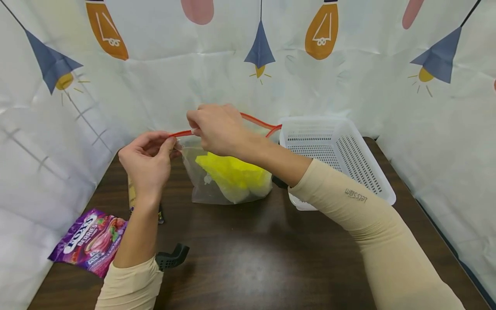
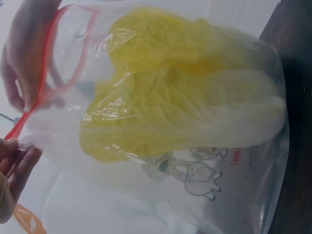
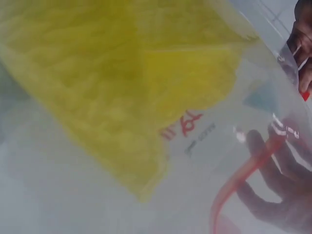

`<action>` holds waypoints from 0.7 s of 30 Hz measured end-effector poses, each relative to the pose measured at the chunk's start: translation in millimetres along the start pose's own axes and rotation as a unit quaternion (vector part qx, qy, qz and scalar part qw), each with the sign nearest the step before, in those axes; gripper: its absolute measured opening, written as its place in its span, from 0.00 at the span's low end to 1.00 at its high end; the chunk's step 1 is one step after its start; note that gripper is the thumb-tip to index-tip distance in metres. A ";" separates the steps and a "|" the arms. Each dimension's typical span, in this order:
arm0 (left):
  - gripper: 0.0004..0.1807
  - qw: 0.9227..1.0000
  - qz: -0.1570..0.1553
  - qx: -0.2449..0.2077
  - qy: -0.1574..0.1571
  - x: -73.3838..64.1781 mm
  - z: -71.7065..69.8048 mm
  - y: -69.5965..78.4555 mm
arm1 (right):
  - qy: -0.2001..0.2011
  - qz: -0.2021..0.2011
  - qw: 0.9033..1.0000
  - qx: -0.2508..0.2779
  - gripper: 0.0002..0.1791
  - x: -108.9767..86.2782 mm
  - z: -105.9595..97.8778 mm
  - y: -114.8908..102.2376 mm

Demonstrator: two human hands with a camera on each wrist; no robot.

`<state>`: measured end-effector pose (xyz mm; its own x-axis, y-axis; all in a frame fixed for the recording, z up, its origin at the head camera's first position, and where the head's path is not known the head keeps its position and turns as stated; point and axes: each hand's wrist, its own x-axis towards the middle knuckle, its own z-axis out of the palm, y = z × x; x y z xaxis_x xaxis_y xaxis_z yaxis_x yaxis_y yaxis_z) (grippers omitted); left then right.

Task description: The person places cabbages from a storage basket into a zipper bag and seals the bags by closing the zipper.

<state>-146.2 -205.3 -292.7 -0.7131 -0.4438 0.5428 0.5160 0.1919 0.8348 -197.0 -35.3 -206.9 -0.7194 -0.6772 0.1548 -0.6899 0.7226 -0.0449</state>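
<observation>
A clear zip bag [image 1: 201, 187] with a red zip strip [image 1: 257, 120] stands upright on the table, yellow-and-white napa cabbage leaves [image 1: 236, 172] inside it. My left hand [image 1: 147, 159] pinches the bag's left top corner between thumb and fingers. Just to its right, my right hand [image 1: 221, 129] pinches the red strip from above. Right of that hand, the two red edges spread apart and meet again near the basket. In the left wrist view the cabbage [image 2: 185, 107] shows through the plastic, with printed cartoon animals [image 2: 200, 178] below it.
A white perforated plastic basket [image 1: 364, 163] stands at the back right, behind my right forearm. On the left lies a purple berry candy packet [image 1: 91, 241]. A tan packet [image 1: 132, 193] is partly hidden behind my left forearm. A patterned curtain [image 1: 232, 77] hangs behind the brown table [image 1: 248, 258].
</observation>
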 end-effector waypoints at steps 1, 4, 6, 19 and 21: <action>0.05 1.000 0.001 -0.004 0.000 0.2 -0.4 -0.9 | -0.003 0.003 1.000 0.006 0.05 -1.8 -0.4 3.8; 0.04 1.000 0.000 -0.013 0.000 1.4 -0.9 -2.8 | -0.003 0.011 1.000 0.029 0.04 -8.8 -0.9 16.5; 0.02 1.000 -0.001 -0.010 0.000 2.2 -1.5 -3.0 | 0.003 0.012 0.999 0.044 0.04 -15.0 -1.0 25.5; 0.06 1.000 -0.015 -0.019 0.010 7.3 -12.9 -5.8 | 0.026 0.065 0.993 0.096 0.03 -52.9 -3.1 82.8; 0.06 1.000 -0.016 -0.016 0.013 8.1 -14.9 -6.0 | 0.028 0.072 0.992 0.098 0.04 -58.0 -3.8 91.6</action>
<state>-148.0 -223.2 -294.7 -0.7169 -0.4723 0.5128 0.5080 0.1498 0.8482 -218.1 70.7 -216.2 -0.8101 -0.5556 0.1872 -0.5863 0.7667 -0.2615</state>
